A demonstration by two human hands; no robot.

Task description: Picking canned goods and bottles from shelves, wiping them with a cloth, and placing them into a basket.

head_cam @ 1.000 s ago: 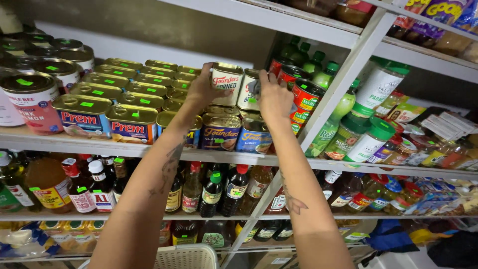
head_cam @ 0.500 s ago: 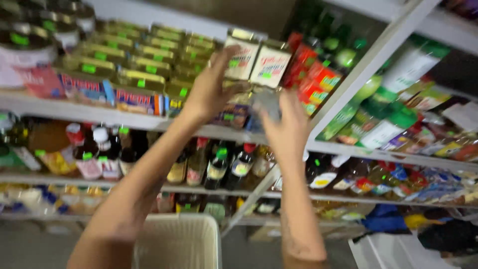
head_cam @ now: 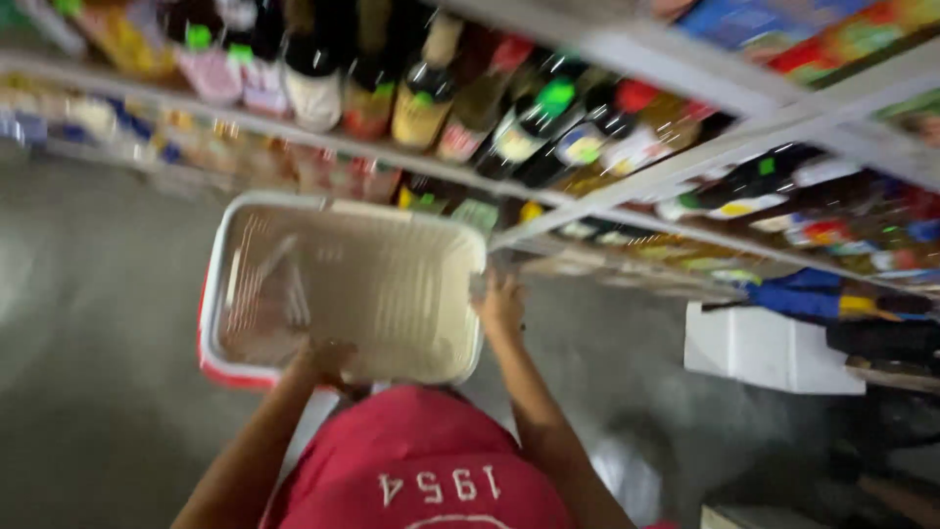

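Note:
The view is blurred and points down. A beige plastic basket [head_cam: 392, 284] with a red lower rim sits low in front of me, above the grey floor. My left hand [head_cam: 323, 360] grips its near edge. At the basket's right-hand rim, my right hand [head_cam: 501, 306] holds on near the corner. What lies inside the basket is too smeared to make out. My red shirt [head_cam: 421, 460] fills the bottom of the view.
Shelves of dark sauce bottles [head_cam: 421, 88] with coloured caps run across the top on a white metal rack [head_cam: 744, 147]. A white box [head_cam: 769, 348] stands on the floor at the right, with a blue bundle [head_cam: 813, 294] above it.
Both hands have come down from the cans on the upper shelf. The view has swung down, and the hands now hold the basket.

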